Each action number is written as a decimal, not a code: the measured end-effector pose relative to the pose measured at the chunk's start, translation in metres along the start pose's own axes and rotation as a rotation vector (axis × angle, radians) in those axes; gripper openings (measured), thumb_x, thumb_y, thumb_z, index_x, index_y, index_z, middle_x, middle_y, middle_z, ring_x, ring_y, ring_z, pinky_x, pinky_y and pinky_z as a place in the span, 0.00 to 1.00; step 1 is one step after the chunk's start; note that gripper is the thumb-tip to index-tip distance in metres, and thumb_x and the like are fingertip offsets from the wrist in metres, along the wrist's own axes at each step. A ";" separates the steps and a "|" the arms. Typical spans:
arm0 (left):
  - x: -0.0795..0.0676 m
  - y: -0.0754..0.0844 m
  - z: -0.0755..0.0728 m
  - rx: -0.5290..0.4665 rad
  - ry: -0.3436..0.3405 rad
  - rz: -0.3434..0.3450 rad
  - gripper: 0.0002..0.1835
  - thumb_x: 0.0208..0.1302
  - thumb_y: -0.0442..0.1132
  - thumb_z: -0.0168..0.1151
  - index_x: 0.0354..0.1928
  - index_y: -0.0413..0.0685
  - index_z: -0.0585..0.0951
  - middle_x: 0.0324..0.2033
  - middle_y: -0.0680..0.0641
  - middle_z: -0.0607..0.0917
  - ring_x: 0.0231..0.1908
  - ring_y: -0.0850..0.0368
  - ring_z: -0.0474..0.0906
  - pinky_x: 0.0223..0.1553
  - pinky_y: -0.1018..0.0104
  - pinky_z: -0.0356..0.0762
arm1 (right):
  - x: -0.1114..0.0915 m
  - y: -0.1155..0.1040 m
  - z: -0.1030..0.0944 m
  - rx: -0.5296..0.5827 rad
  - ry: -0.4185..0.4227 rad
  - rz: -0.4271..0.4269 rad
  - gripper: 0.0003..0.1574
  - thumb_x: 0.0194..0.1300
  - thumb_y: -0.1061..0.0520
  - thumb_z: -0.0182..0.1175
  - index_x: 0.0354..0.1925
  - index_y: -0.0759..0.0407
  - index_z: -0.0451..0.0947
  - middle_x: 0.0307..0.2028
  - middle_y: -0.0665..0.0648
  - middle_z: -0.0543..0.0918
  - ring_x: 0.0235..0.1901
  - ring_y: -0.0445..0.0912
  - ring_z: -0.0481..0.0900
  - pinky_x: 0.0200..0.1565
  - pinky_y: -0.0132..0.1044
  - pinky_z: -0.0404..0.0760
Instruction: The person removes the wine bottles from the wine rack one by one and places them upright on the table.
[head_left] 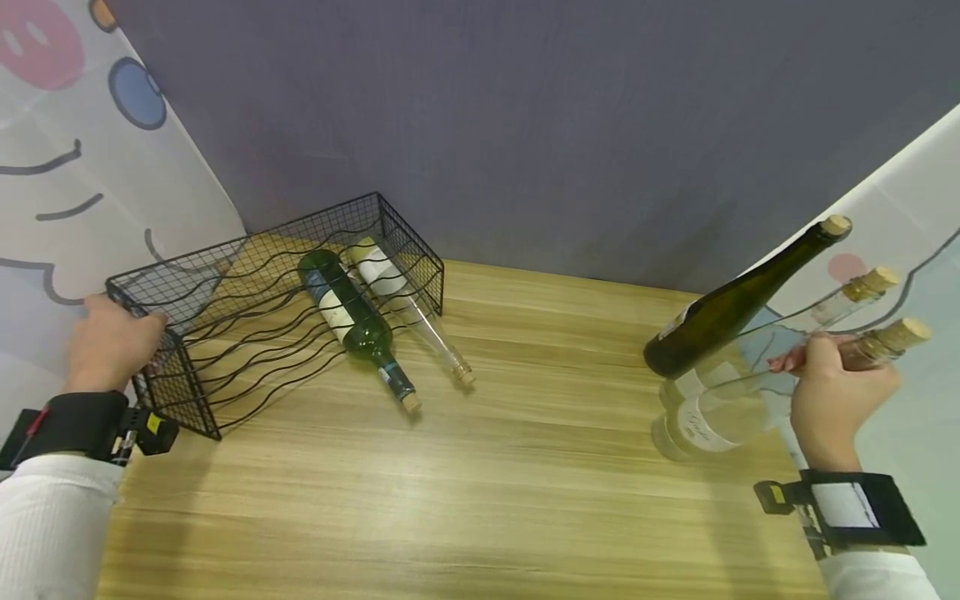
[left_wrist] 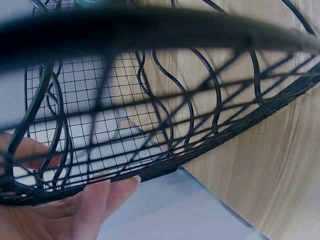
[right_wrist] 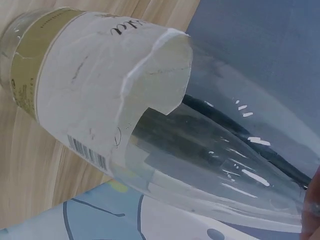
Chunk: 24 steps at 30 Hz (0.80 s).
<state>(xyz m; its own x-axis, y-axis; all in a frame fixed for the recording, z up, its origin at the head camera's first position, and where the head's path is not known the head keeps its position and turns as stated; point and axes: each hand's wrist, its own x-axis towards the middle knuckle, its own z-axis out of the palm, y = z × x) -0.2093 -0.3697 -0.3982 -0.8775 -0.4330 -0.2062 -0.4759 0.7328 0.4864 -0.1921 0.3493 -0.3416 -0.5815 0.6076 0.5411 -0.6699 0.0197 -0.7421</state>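
Observation:
My left hand (head_left: 108, 342) grips the left end of a black wire bottle rack (head_left: 176, 387); in the left wrist view, its fingers (left_wrist: 92, 205) are around the mesh end panel. Two corked bottles lie in the rack, necks toward me: a green wine bottle (head_left: 352, 317) and a slimmer clear bottle (head_left: 408, 300). On the right, my right hand (head_left: 840, 396) holds a corked clear glass bottle (head_left: 738, 417) by its neck. That bottle's torn white label (right_wrist: 85, 75) fills much of the right wrist view, where only a sliver of the hand shows.
Beside the held bottle stand a dark green corked bottle (head_left: 712, 312) and another clear corked bottle (head_left: 832, 307), partly hidden. A grey wall (head_left: 525, 142) closes off the back of the wooden table (head_left: 487, 500). Printed sheets hang at both sides.

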 end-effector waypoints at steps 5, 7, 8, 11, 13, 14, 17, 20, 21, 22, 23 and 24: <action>0.001 0.002 0.000 -0.004 -0.001 -0.007 0.46 0.72 0.51 0.37 0.68 0.13 0.35 0.45 0.15 0.66 0.43 0.23 0.68 0.35 0.40 0.71 | 0.000 -0.003 0.000 -0.005 0.021 -0.013 0.16 0.57 0.75 0.49 0.15 0.69 0.66 0.08 0.58 0.72 0.06 0.44 0.70 0.14 0.30 0.73; 0.000 0.002 0.000 -0.003 0.000 -0.011 0.46 0.72 0.51 0.37 0.68 0.13 0.35 0.45 0.15 0.65 0.43 0.23 0.68 0.34 0.40 0.71 | 0.000 -0.003 -0.001 -0.004 0.023 -0.015 0.16 0.58 0.75 0.50 0.15 0.69 0.66 0.08 0.58 0.72 0.06 0.45 0.71 0.15 0.30 0.73; 0.001 0.002 0.000 -0.002 0.000 -0.012 0.46 0.72 0.51 0.36 0.68 0.13 0.35 0.46 0.14 0.65 0.43 0.23 0.68 0.35 0.39 0.71 | 0.001 -0.003 -0.002 -0.007 0.026 -0.016 0.16 0.58 0.75 0.50 0.14 0.70 0.66 0.08 0.58 0.72 0.06 0.45 0.71 0.15 0.30 0.73; 0.001 0.003 0.000 -0.001 0.001 -0.009 0.46 0.72 0.51 0.36 0.68 0.13 0.35 0.47 0.14 0.64 0.44 0.22 0.67 0.36 0.37 0.71 | 0.002 0.000 -0.005 -0.017 0.043 -0.023 0.16 0.58 0.74 0.51 0.14 0.70 0.66 0.09 0.58 0.72 0.06 0.45 0.71 0.15 0.30 0.73; 0.001 0.003 0.000 0.000 0.001 -0.006 0.46 0.72 0.51 0.37 0.68 0.13 0.35 0.47 0.13 0.64 0.45 0.21 0.67 0.38 0.36 0.71 | 0.002 0.002 -0.008 -0.017 0.052 -0.029 0.16 0.58 0.74 0.52 0.15 0.70 0.66 0.09 0.58 0.72 0.07 0.45 0.71 0.15 0.31 0.73; 0.001 0.003 0.000 0.002 0.002 -0.003 0.46 0.72 0.51 0.37 0.68 0.13 0.35 0.47 0.13 0.64 0.45 0.20 0.67 0.38 0.35 0.71 | 0.002 0.003 -0.009 -0.019 0.057 -0.032 0.16 0.58 0.74 0.52 0.15 0.70 0.67 0.09 0.58 0.72 0.07 0.45 0.71 0.15 0.31 0.73; 0.001 0.002 0.000 0.002 0.003 0.004 0.46 0.72 0.51 0.37 0.68 0.13 0.35 0.47 0.13 0.64 0.45 0.20 0.66 0.39 0.34 0.70 | 0.002 0.005 -0.012 -0.021 0.061 -0.039 0.16 0.59 0.74 0.53 0.15 0.71 0.68 0.10 0.58 0.73 0.07 0.45 0.72 0.16 0.31 0.74; 0.001 0.002 0.000 -0.003 0.002 0.008 0.46 0.72 0.51 0.37 0.68 0.13 0.35 0.46 0.14 0.64 0.44 0.21 0.67 0.38 0.35 0.70 | 0.000 0.005 -0.013 -0.034 0.068 -0.034 0.16 0.59 0.73 0.54 0.16 0.72 0.69 0.10 0.58 0.74 0.08 0.45 0.73 0.16 0.32 0.75; 0.001 0.002 -0.001 -0.005 0.001 0.009 0.46 0.72 0.51 0.37 0.68 0.13 0.35 0.46 0.14 0.65 0.44 0.21 0.67 0.37 0.36 0.70 | 0.000 0.005 -0.013 -0.044 0.071 -0.029 0.16 0.59 0.73 0.55 0.16 0.71 0.69 0.10 0.58 0.75 0.08 0.45 0.74 0.17 0.31 0.76; 0.001 0.002 -0.001 -0.004 0.001 0.010 0.46 0.72 0.51 0.37 0.68 0.13 0.35 0.45 0.15 0.65 0.43 0.22 0.67 0.37 0.37 0.70 | 0.000 0.005 -0.013 -0.059 0.076 -0.024 0.15 0.59 0.73 0.56 0.16 0.71 0.70 0.11 0.58 0.75 0.09 0.45 0.75 0.17 0.31 0.76; 0.001 0.002 -0.001 -0.003 0.000 0.011 0.46 0.72 0.51 0.37 0.68 0.13 0.36 0.45 0.14 0.65 0.43 0.22 0.67 0.36 0.38 0.70 | -0.001 0.005 -0.014 -0.067 0.078 -0.020 0.15 0.59 0.72 0.56 0.17 0.71 0.71 0.11 0.58 0.76 0.09 0.45 0.76 0.18 0.31 0.77; 0.001 0.002 -0.001 -0.003 0.000 0.009 0.46 0.72 0.51 0.37 0.68 0.13 0.36 0.45 0.15 0.65 0.43 0.22 0.68 0.36 0.38 0.70 | -0.001 0.004 -0.014 -0.092 0.080 -0.014 0.15 0.59 0.72 0.56 0.17 0.70 0.71 0.11 0.58 0.77 0.10 0.45 0.78 0.19 0.30 0.78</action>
<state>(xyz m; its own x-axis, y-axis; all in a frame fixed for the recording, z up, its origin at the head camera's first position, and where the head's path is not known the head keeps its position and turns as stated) -0.2107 -0.3695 -0.3964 -0.8819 -0.4259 -0.2020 -0.4675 0.7354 0.4906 -0.1881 0.3595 -0.3510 -0.5313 0.6678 0.5214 -0.6305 0.0994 -0.7698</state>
